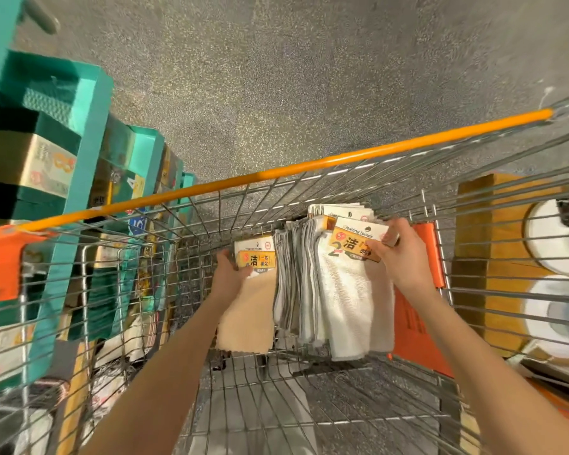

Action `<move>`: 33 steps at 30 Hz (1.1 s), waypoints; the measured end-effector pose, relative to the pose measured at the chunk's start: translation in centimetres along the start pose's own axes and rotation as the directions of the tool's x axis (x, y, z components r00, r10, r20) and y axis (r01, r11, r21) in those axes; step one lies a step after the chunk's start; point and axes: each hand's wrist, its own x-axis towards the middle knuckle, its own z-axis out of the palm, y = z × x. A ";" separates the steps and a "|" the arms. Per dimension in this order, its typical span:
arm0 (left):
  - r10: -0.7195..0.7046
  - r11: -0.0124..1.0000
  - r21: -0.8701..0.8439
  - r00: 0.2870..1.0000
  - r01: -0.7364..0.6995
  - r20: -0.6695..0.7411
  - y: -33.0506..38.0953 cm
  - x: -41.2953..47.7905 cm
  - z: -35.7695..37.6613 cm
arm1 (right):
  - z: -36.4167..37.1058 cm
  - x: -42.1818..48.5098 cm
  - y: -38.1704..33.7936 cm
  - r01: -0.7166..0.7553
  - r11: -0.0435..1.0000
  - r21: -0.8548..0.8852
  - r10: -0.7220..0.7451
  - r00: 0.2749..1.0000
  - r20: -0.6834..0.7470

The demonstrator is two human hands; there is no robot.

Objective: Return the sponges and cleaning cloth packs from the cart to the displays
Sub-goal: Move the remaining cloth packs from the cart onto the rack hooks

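Note:
Both my arms reach down into a wire shopping cart (309,198) with an orange rim. My left hand (232,274) holds the card header of a beige cleaning cloth pack (247,316) at the left of the pile. My right hand (404,254) grips the orange and white header of a white cleaning towel pack (352,307). Between them stands a stack of grey-edged white cloth packs (294,290), leaning against the cart's far wall.
Teal display shelves (89,133) holding sponge packs (30,165) run along the cart's left side. Brown cardboard boxes (493,244) with white round pictures stand to the right. An orange panel (414,320) lines the cart's right wall. Speckled grey floor lies beyond.

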 end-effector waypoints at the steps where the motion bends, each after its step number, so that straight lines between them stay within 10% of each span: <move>1: 0.001 1.000 0.028 1.000 -0.001 0.026 0.3 -0.5 0.0 | -0.4 -0.2 -0.3 0.018 0.999 -0.039 -0.018 1.000 0.006; 16: 0.287 0.956 -0.098 0.952 -0.277 0.109 10.8 -15.4 -9.9 | -11.2 -9.5 -10.4 0.199 0.980 -0.022 -0.194 0.970 0.144; 33: 0.474 0.699 -0.247 0.694 -0.671 -0.541 10.2 -47.8 -25.5 | -19.0 -24.9 -30.8 0.736 0.660 0.153 -0.750 0.636 0.180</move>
